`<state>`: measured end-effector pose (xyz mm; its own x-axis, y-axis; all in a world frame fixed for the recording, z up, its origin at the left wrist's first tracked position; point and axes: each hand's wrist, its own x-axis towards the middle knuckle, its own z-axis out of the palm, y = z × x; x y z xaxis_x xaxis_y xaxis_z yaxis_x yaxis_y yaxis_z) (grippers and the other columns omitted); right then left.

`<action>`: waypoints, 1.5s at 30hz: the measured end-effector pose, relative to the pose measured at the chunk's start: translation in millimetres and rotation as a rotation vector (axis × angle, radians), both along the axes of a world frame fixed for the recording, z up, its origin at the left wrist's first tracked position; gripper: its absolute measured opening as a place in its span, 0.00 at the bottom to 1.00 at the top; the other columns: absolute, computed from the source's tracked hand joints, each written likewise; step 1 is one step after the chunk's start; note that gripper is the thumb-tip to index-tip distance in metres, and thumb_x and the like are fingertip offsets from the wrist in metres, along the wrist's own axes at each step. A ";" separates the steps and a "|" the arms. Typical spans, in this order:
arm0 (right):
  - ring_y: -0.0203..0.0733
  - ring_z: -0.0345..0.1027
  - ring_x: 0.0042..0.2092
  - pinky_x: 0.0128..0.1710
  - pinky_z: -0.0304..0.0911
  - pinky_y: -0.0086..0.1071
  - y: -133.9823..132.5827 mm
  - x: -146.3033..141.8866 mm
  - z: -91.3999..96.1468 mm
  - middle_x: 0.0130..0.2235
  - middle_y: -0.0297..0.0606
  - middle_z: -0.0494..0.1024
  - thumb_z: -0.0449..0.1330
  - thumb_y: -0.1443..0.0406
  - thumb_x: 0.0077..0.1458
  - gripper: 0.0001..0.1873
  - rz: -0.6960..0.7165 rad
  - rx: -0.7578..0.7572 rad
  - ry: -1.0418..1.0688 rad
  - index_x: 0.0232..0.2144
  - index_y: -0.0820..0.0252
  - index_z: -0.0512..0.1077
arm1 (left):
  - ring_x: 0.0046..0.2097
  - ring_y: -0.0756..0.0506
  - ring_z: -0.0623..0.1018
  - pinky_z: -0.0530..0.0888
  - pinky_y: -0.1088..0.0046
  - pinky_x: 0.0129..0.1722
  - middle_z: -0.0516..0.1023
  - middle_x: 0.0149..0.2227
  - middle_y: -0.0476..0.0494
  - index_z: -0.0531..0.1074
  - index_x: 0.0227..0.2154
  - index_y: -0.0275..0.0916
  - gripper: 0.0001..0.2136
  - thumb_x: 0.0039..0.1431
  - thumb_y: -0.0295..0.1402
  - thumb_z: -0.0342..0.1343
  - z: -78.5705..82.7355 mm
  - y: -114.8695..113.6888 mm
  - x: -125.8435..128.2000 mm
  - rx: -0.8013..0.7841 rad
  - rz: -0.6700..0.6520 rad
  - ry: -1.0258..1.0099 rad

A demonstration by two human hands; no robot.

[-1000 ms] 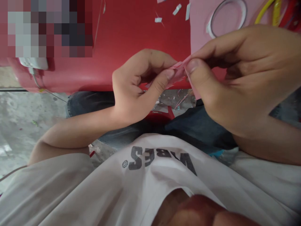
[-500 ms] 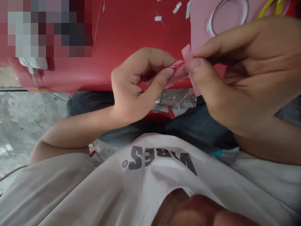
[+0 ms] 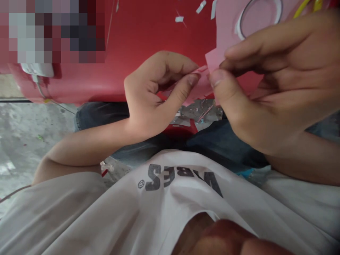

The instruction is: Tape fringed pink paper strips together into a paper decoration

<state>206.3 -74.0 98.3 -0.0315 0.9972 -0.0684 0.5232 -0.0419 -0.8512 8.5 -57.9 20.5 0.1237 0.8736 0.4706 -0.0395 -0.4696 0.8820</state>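
My left hand (image 3: 152, 95) pinches a folded piece of pink paper (image 3: 202, 82) between thumb and forefinger, above the table's near edge. Its lower edge looks jagged, and part of it lies hidden behind the fingers. Close on the right, my right hand (image 3: 268, 85) has thumb and forefinger closed on a pink paper strip (image 3: 211, 61). The strip's upper end sticks up past the fingertips. The two papers meet or overlap between the hands; whether they are joined I cannot tell.
Beyond my right hand, a white ring-shaped roll (image 3: 239, 28) lies on a pink sheet (image 3: 225, 21), near yellow handles (image 3: 302, 7). Small white scraps (image 3: 179, 19) dot the red table (image 3: 148, 28). A white plug-like block (image 3: 46, 71) with a cable sits left. The upper-left corner is pixelated.
My right hand has turned slightly and its forefinger has shifted right. The pink strip now shows a broader face at its top. My left hand has barely moved.
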 end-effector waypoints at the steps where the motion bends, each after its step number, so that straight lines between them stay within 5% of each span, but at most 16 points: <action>1: 0.47 0.81 0.50 0.51 0.82 0.41 -1.8 -1.7 0.2 0.48 0.29 0.82 0.61 0.50 0.66 0.11 0.034 0.062 -0.035 0.48 0.37 0.79 | 0.33 0.54 0.80 0.74 0.78 0.28 0.82 0.35 0.47 0.81 0.41 0.38 0.03 0.66 0.26 0.65 -0.8 0.2 0.3 -0.061 0.014 0.034; 6: 0.46 0.80 0.53 0.51 0.80 0.39 -4.1 -7.1 -0.7 0.50 0.34 0.81 0.59 0.54 0.68 0.12 0.101 0.117 -0.075 0.51 0.42 0.76 | 0.35 0.53 0.80 0.77 0.77 0.33 0.81 0.35 0.49 0.81 0.39 0.40 0.02 0.67 0.28 0.65 11.4 -3.2 -2.8 -0.003 -0.024 0.025; 10: 0.47 0.81 0.49 0.51 0.80 0.38 -3.8 -12.4 -8.4 0.45 0.33 0.82 0.66 0.56 0.62 0.08 0.023 0.162 -0.052 0.44 0.43 0.79 | 0.43 0.51 0.81 0.79 0.71 0.44 0.82 0.42 0.44 0.79 0.41 0.37 0.03 0.71 0.30 0.60 31.2 -10.3 -5.6 -0.343 -0.010 0.219; 15: 0.49 0.80 0.46 0.49 0.79 0.45 -4.6 -16.6 -12.4 0.43 0.33 0.84 0.58 0.57 0.65 0.09 0.011 0.224 -0.095 0.42 0.40 0.79 | 0.36 0.52 0.79 0.75 0.72 0.35 0.81 0.36 0.48 0.79 0.37 0.40 0.02 0.67 0.29 0.66 37.4 -12.2 -4.4 -0.182 0.007 0.118; 19: 0.49 0.80 0.45 0.47 0.78 0.44 -3.1 -17.4 -11.4 0.42 0.32 0.84 0.61 0.57 0.63 0.06 0.016 0.264 -0.111 0.41 0.40 0.78 | 0.38 0.52 0.79 0.74 0.70 0.37 0.81 0.40 0.46 0.79 0.40 0.39 0.03 0.71 0.31 0.62 37.2 -10.5 -4.8 -0.361 0.016 0.268; 25: 0.49 0.80 0.49 0.54 0.76 0.43 5.3 -6.6 -8.2 0.47 0.29 0.85 0.64 0.53 0.62 0.11 0.149 0.155 -0.238 0.46 0.39 0.79 | 0.36 0.49 0.83 0.76 0.72 0.32 0.83 0.35 0.50 0.81 0.37 0.44 0.05 0.65 0.38 0.68 10.9 -0.1 -1.7 -0.127 -0.008 0.080; 27: 0.46 0.80 0.46 0.55 0.76 0.41 9.5 -4.3 -4.7 0.46 0.28 0.85 0.64 0.51 0.62 0.11 0.213 0.064 -0.339 0.46 0.39 0.80 | 0.42 0.45 0.85 0.79 0.70 0.36 0.83 0.37 0.49 0.81 0.40 0.47 0.09 0.63 0.45 0.68 8.6 0.3 1.2 -0.219 -0.022 0.088; 31: 0.44 0.79 0.44 0.54 0.73 0.41 14.9 -5.4 -1.3 0.42 0.28 0.85 0.59 0.48 0.64 0.13 0.247 0.009 -0.404 0.44 0.37 0.81 | 0.51 0.40 0.84 0.81 0.66 0.43 0.83 0.40 0.45 0.81 0.46 0.48 0.16 0.62 0.50 0.68 24.7 -4.7 4.4 -0.324 -0.045 0.065; 36: 0.42 0.80 0.45 0.53 0.72 0.40 15.3 -6.0 -3.7 0.42 0.27 0.85 0.57 0.48 0.62 0.16 0.239 0.029 -0.398 0.44 0.38 0.81 | 0.51 0.40 0.84 0.80 0.66 0.43 0.83 0.40 0.44 0.81 0.47 0.47 0.17 0.61 0.52 0.68 44.1 -6.9 4.6 -0.325 -0.067 0.027; 45: 0.46 0.80 0.47 0.59 0.69 0.44 14.0 -4.3 0.6 0.41 0.32 0.85 0.56 0.47 0.63 0.18 0.239 -0.021 -0.428 0.46 0.38 0.82 | 0.48 0.41 0.83 0.78 0.67 0.42 0.84 0.38 0.44 0.83 0.44 0.45 0.16 0.61 0.49 0.68 47.1 -7.5 -1.3 -0.350 -0.087 0.036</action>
<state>201.9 -60.0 98.9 -0.2239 0.9637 -0.1456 0.8231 0.1069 -0.5577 7.2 -65.5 67.6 0.2160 0.9665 0.1388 -0.0318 -0.1351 0.9903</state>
